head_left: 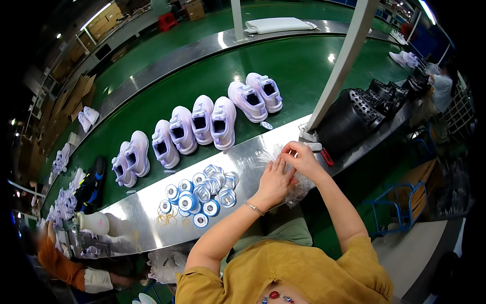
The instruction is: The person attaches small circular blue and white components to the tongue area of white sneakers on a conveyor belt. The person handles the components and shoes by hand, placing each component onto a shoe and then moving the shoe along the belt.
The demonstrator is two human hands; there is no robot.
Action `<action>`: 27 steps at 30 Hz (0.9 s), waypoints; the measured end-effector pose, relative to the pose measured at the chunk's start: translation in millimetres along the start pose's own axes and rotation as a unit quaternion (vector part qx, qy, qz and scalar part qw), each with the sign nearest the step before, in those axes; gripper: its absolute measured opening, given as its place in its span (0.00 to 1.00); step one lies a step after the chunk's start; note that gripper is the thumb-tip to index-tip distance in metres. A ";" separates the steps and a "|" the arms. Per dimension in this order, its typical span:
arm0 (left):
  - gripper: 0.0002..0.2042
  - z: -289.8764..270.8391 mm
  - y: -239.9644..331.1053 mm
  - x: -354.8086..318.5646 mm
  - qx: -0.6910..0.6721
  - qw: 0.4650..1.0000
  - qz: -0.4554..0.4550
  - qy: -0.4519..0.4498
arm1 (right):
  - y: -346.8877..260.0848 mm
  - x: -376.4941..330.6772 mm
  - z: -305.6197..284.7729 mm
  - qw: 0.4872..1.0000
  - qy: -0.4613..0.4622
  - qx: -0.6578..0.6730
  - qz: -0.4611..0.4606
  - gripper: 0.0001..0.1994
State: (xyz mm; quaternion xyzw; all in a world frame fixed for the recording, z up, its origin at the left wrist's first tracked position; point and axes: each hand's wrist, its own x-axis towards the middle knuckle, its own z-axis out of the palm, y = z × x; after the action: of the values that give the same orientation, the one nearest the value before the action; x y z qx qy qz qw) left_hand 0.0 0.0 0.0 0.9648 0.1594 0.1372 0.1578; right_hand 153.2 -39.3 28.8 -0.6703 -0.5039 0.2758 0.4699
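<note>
Above the right part of the metal bench, my hands are close together. My right hand (302, 158) is closed in a pinch, its fingertips by the fingers of my left hand (276, 180). My left hand, with a bracelet at the wrist, has its fingers pressed together; what either hand holds is too small or hidden to make out. Just beyond the fingers, thin clear plastic strands (267, 156) fan out on the bench. A crumpled clear plastic bag (298, 191) lies partly under my hands. To the left is a pile of round blue-and-white tags (201, 190).
Several white-and-lilac sneakers (223, 121) stand in a row on the green conveyor (304, 66) beyond the metal bench (147, 223). Yellow rubber bands (164, 219) lie left of the tags. A red cutter (327, 157), a pale post (340, 71) and black containers (349, 119) are at right. A co-worker's orange sleeve (61, 263) shows at left.
</note>
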 end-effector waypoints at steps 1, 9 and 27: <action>0.22 3.3 0.7 -1.6 -0.006 1.000 0.007 0.003 | 0.6 1.3 0.5 1.000 -0.002 -0.001 -0.008 0.05; 0.20 23.3 15.1 7.6 -0.066 0.996 0.027 0.052 | 7.1 40.3 -41.7 0.962 0.183 0.189 0.071 0.04; 0.09 -53.3 -21.1 -112.4 -0.058 0.937 -0.187 0.290 | -31.9 -11.0 53.2 0.978 -0.096 0.172 0.072 0.08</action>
State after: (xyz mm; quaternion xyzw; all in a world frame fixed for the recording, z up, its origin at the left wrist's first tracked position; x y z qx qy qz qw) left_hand -124.8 -6.5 17.2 0.8251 0.3674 0.3884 0.1829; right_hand 91.3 -29.2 35.0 -0.5843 -0.4418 0.4550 0.5063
